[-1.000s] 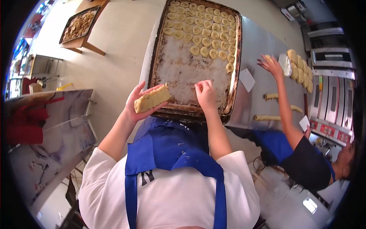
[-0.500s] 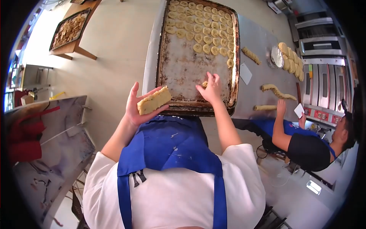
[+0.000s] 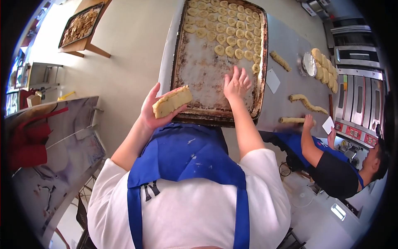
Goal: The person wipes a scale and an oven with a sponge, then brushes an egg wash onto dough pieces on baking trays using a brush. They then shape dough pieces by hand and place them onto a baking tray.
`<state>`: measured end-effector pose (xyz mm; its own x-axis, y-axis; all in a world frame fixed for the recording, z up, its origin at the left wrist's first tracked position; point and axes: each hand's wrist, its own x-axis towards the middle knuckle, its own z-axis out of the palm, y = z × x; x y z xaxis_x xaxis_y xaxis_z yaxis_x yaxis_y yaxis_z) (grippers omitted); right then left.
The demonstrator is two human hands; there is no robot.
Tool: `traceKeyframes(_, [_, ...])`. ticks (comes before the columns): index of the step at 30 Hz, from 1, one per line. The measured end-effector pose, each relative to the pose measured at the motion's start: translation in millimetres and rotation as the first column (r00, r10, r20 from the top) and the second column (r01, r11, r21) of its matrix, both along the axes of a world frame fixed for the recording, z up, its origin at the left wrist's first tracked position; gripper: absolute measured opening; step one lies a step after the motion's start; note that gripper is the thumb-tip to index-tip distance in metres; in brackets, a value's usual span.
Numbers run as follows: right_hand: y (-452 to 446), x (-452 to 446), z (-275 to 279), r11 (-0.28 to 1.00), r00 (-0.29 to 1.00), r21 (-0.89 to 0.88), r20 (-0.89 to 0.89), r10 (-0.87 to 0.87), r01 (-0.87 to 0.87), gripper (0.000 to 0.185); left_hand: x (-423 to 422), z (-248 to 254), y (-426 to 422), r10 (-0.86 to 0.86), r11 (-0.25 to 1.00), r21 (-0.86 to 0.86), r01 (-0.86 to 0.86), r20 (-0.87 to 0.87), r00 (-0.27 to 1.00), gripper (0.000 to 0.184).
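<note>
My left hand (image 3: 155,108) holds a block of pale sliced dough (image 3: 172,101) at the near left corner of a large dark-rimmed baking tray (image 3: 175,62). Rows of round flat dough slices (image 3: 231,31) lie at the tray's far side, with a few down its right side. Over the right half of the tray is my right hand (image 3: 237,85), palm down, fingers bent and partly pressed together, just below the lowest slices. Whatever may be under its fingertips is hidden.
Right of the tray, a metal table (image 3: 282,45) bears a white card (image 3: 273,81), dough ropes (image 3: 307,103), a silver bowl (image 3: 309,64) and dough pieces (image 3: 324,70). A co-worker (image 3: 338,170) touches one rope and holds a white scraper (image 3: 328,125). Another tray (image 3: 81,25) stands far left.
My right hand rose from the near edge toward the slices; the small dough piece seen at its fingers is now hidden. The co-worker's hand left a dough piece near the card and reached a rope.
</note>
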<state>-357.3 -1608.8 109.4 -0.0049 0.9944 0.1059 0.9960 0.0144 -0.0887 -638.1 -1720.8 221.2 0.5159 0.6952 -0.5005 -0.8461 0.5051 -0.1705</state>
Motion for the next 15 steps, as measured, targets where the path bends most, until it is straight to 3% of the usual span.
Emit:
traceKeyframes(1, [0,-1,-2,0.999,0.999,-0.008,0.019,-0.041,0.041,0.056,0,-1,-1,0.012,0.999,-0.035,-0.013,-0.021,1.000,0.072])
traceKeyframes(4, [5,3,0,0.998,0.996,-0.005,0.053,0.066,-0.066,0.057,3,-1,2,0.011,0.994,-0.107,-0.020,-0.086,0.996,0.076])
traceKeyframes(6, [12,2,5,0.994,0.999,-0.100,0.021,-0.050,0.052,0.059,6,5,4,0.009,0.989,-0.144,-0.027,-0.125,0.992,0.079])
traceKeyframes(8, [15,-2,16,0.977,0.989,-0.156,0.013,-0.145,0.145,0.060,3,0,1,-0.034,0.998,-0.058,0.028,-0.108,0.994,0.081])
traceKeyframes(9, [11,8,0,0.994,0.996,-0.057,0.009,-0.090,0.091,0.061,1,-3,-5,-0.052,0.999,-0.021,0.050,-0.104,0.993,0.082])
traceKeyframes(13, [14,8,0,0.999,0.995,-0.028,0.093,0.041,-0.038,0.058,4,-6,-7,0.033,0.993,-0.109,-0.033,-0.002,0.999,0.082])
traceKeyframes(15, [13,8,0,0.999,0.999,0.009,0.027,-0.045,0.044,0.055,3,-3,-6,0.012,0.999,-0.043,-0.011,0.012,1.000,0.077])
